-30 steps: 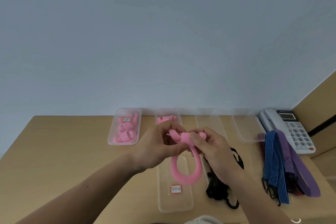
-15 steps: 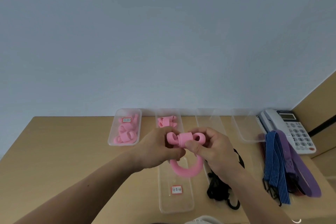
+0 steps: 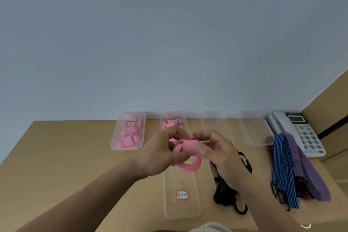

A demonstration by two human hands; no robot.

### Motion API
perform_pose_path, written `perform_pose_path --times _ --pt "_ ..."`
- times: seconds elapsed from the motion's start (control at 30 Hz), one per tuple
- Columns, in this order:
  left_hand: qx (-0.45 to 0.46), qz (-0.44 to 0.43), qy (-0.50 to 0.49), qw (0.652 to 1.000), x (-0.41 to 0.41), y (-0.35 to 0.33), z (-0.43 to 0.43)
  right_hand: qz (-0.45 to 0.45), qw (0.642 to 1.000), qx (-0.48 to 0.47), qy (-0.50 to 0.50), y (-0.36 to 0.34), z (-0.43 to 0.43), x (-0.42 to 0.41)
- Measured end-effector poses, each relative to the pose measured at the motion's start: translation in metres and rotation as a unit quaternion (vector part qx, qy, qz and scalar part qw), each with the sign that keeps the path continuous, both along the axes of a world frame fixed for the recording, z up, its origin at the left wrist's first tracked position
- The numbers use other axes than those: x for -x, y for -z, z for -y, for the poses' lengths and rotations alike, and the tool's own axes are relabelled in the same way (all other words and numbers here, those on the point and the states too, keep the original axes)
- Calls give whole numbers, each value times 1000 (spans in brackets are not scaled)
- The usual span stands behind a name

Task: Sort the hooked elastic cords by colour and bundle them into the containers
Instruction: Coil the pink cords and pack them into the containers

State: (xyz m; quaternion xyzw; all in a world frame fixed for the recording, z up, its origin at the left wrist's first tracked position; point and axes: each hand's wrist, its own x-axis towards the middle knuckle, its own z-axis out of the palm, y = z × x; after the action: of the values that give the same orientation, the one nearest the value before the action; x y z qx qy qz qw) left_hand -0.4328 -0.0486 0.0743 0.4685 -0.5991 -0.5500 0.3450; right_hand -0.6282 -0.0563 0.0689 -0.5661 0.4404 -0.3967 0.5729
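1. Shrinking: the pink cord [image 3: 185, 153] hangs as a smaller loop than a second ago, more wound on.
2. Left hand [image 3: 160, 153] pinches the roll; right hand [image 3: 214, 149] wraps, fingers half-curled.
3. Directly below the grip lies the open container [image 3: 181, 211]; bundling looks near complete.

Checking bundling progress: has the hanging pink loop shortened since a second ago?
Yes. The pink cord loop has drawn upward, farther from the red label in the clear container beneath both hands.
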Motion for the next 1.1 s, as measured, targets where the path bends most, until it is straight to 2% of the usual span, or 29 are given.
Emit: perform_pose_path --times 0.23,0.5,0.93,1.1 --pt "43 34 7 998 3 1 -5 -18 998 -59 -4 0 -3 -6" --pt "-37 -4 -29 999 1 1 -7 -20 999 -27 31 -2 -5 -3" --pt "69 -42 -145 986 13 6 -7 40 991 -42 118 6 2 -4" --pt "52 -23 -138 989 9 6 -5 52 990 -51 120 10 3 -5"
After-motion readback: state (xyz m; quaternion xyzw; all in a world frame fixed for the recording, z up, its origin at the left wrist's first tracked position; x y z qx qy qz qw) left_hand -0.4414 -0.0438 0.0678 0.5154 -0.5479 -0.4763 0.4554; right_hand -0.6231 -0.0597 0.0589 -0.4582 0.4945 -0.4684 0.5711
